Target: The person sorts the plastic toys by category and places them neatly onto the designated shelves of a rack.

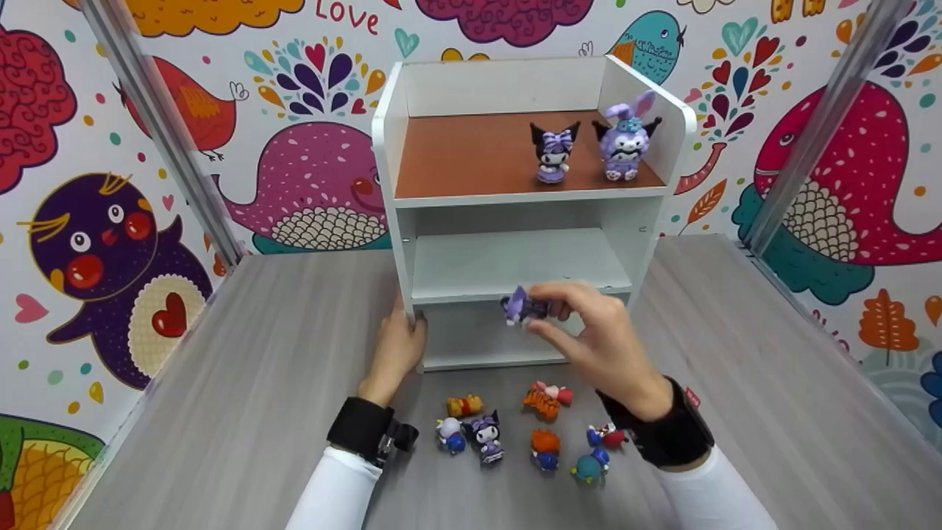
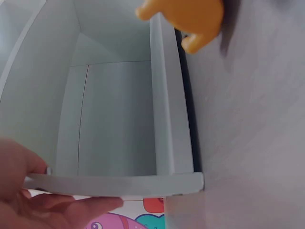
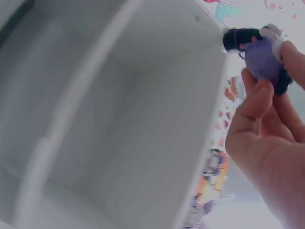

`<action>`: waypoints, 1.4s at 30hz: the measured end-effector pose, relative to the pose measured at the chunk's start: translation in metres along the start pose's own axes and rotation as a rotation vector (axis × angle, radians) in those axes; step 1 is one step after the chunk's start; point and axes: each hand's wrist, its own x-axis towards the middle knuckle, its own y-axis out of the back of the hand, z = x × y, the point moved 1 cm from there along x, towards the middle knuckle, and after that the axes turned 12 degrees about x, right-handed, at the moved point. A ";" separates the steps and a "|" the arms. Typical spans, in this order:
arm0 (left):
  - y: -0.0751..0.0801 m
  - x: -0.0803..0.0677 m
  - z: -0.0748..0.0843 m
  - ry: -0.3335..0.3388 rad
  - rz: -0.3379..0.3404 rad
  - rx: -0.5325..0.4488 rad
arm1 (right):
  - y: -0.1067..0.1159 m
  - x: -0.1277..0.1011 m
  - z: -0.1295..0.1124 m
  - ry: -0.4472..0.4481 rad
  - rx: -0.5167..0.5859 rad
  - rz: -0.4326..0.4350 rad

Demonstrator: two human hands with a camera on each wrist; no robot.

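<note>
My right hand [image 1: 605,344] pinches a small purple and black figurine [image 1: 519,306] between thumb and fingers, in front of the lower part of a white shelf unit [image 1: 515,297]. In the right wrist view the figurine [image 3: 262,59] lies sideways in the fingertips, beside the shelf's side wall. Low on the left, my left hand [image 1: 398,344] grips the front edge of the shelf's side panel [image 2: 114,185], thumb inside and fingers outside. Two black-and-purple figurines, one with a striped bow [image 1: 553,154] and one with bunny ears [image 1: 624,147], stand on the brown top board, toward the right.
Several small figurines lie on the grey table before the shelf: a yellow bear [image 1: 464,405], a purple-and-black one [image 1: 486,437], an orange striped one [image 1: 543,402], and a teal and blue one [image 1: 591,465]. Metal posts [image 1: 158,125] and patterned walls frame the table.
</note>
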 end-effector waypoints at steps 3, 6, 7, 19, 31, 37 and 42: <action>0.001 -0.001 0.000 -0.002 0.007 -0.010 | 0.008 0.023 -0.010 0.040 -0.067 0.040; 0.002 -0.002 0.001 -0.003 -0.001 -0.024 | 0.015 0.049 -0.018 0.064 -0.137 0.083; 0.002 -0.002 0.001 -0.002 -0.002 -0.026 | 0.017 0.057 -0.020 0.069 -0.159 0.091; 0.001 -0.002 0.001 -0.020 0.005 -0.032 | 0.007 0.109 0.002 -0.036 -0.335 0.069; 0.002 -0.002 0.003 0.008 -0.021 -0.039 | -0.001 0.124 0.011 -0.128 -0.356 0.037; 0.001 -0.002 0.002 0.002 -0.016 -0.025 | -0.002 0.127 0.011 -0.176 -0.362 0.025; 0.001 -0.001 0.002 -0.001 -0.006 -0.022 | -0.004 0.131 0.012 -0.189 -0.366 0.019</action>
